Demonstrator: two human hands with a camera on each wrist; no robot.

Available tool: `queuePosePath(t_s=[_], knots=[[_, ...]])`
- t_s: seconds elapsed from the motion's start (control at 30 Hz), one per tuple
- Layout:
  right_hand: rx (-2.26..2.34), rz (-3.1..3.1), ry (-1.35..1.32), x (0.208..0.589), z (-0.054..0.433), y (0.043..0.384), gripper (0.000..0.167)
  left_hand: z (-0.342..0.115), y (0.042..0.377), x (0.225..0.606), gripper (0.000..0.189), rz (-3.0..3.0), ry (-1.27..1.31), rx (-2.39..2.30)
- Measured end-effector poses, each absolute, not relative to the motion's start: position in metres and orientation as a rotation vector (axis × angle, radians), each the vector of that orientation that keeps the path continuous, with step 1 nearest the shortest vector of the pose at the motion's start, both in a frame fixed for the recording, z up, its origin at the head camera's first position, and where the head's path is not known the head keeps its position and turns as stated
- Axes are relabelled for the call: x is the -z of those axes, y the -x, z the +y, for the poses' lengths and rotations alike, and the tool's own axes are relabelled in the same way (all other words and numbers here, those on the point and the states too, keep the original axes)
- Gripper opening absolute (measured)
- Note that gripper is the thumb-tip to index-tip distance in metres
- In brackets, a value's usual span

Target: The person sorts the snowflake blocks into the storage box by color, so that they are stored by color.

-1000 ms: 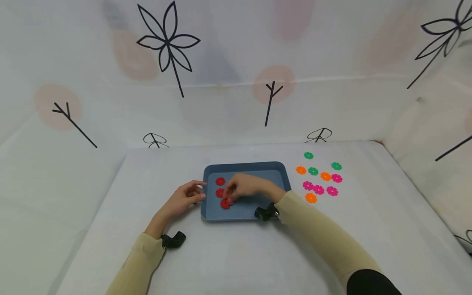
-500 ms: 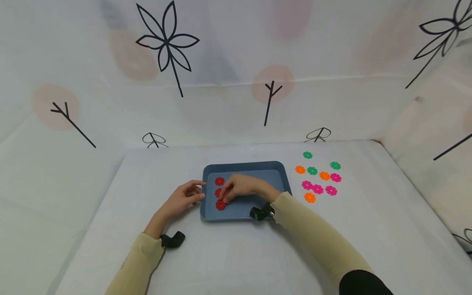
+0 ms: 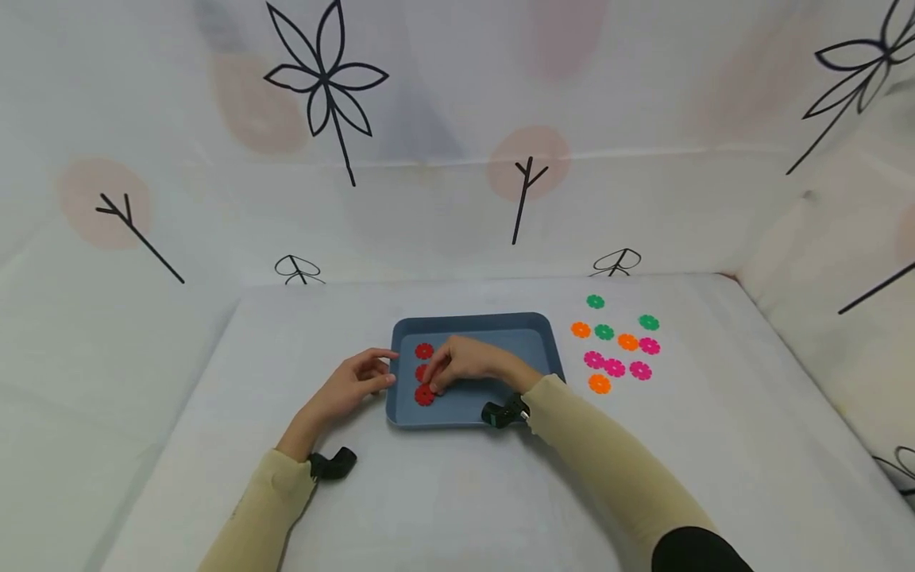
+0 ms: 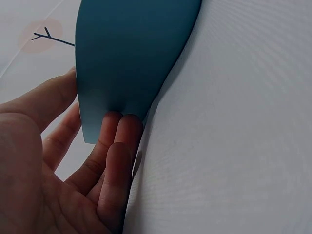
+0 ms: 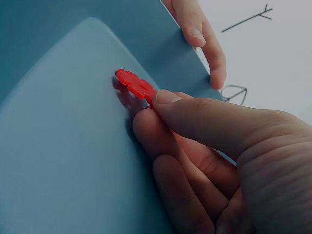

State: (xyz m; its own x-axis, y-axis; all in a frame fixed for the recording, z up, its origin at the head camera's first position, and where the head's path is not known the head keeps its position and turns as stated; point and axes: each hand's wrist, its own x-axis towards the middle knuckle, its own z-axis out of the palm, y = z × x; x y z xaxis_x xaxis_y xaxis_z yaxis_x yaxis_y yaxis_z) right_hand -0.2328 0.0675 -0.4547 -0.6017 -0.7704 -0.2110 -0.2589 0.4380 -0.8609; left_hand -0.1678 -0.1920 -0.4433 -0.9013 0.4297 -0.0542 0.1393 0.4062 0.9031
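Observation:
A blue rectangular tray [image 3: 493, 401] lies on the white-covered table. My left hand [image 3: 352, 389] holds its left side. In the left wrist view, the thumb and a finger reach the rim, while other fingers touch the outer wall [image 4: 131, 53]. My right hand [image 3: 465, 361] is over the tray, pinching a red flower-shaped disc [image 5: 131, 84] between thumb and index finger. This disc is tilted, its far edge at the tray floor. Behind it in the column, a red disc [image 3: 424, 350] lies in full view and another [image 3: 420, 372] is partly hidden by the right fingers.
Right of the tray lie loose flower-shaped discs: several pink [image 3: 640, 370], three orange [image 3: 600, 384] and three green [image 3: 596, 302]. A patterned cloth wall [image 3: 429, 206] rises behind the table. Dark wrist cameras [image 3: 333, 464] sit on both wrists.
The right hand has shifted slightly left with the red disc, bringing it under the other two red discs in the column. The left hand stays at the tray's left side.

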Motion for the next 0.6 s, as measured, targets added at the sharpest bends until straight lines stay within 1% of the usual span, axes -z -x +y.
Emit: queuePosePath(t_s=[0.27, 0.6], knots=[[1.102, 2.094, 0.894, 0.4561, 0.0689, 0.2336, 0.014, -0.19, 0.1657, 0.439, 0.042, 2.396, -0.51, -1.488], [1.181, 2.002, 0.852, 0.4539, 0.0684, 0.2333, 0.014, -0.1919, 0.1664, 0.4383, 0.042, 2.384, -0.509, -1.494]])
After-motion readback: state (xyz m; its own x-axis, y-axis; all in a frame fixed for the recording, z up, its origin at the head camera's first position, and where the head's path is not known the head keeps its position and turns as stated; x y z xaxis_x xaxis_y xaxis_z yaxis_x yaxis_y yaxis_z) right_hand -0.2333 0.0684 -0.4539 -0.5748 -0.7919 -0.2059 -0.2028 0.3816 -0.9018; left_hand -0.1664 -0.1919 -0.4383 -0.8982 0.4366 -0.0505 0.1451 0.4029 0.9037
